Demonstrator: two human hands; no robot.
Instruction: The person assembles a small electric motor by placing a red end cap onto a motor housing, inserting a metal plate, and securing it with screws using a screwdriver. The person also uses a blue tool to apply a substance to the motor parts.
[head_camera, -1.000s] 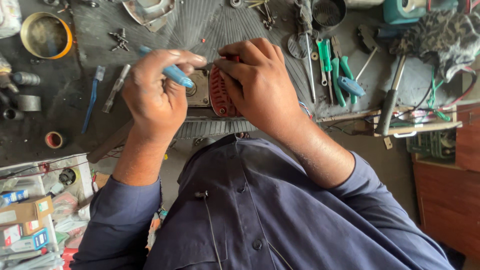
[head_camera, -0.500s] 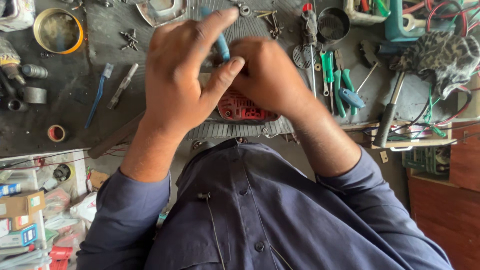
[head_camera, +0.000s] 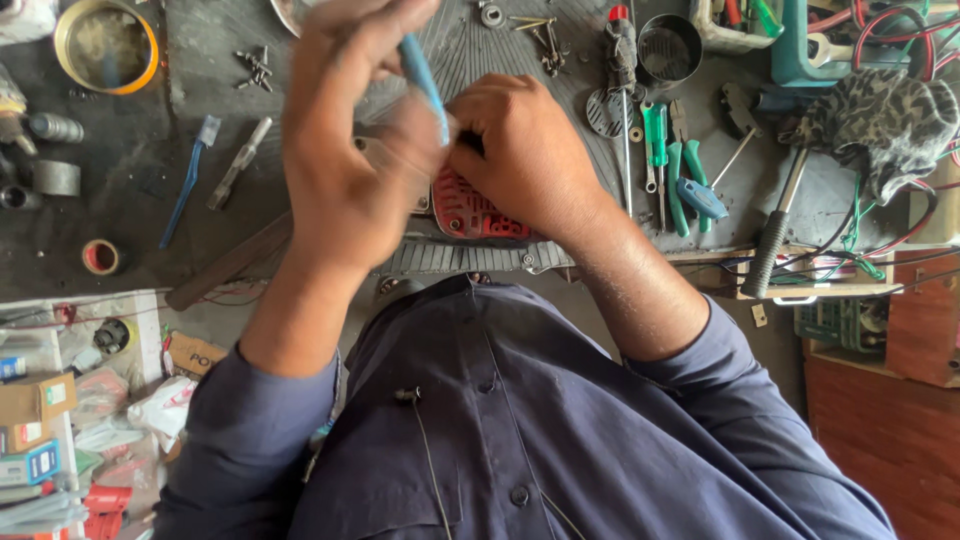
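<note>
— What's hard to see from the head view?

— My left hand is blurred; its fingers are clamped on a blue-handled tool, tip hidden. My right hand covers the red ribbed part; those fingers curl shut on it.

— And the part?

— Red, slotted, mid-frame on the dark surface.

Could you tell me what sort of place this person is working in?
Probably a repair workshop: green-handled screwdrivers and loose screws lie on a grimy workbench, and both hands work on a red vented part.
</note>
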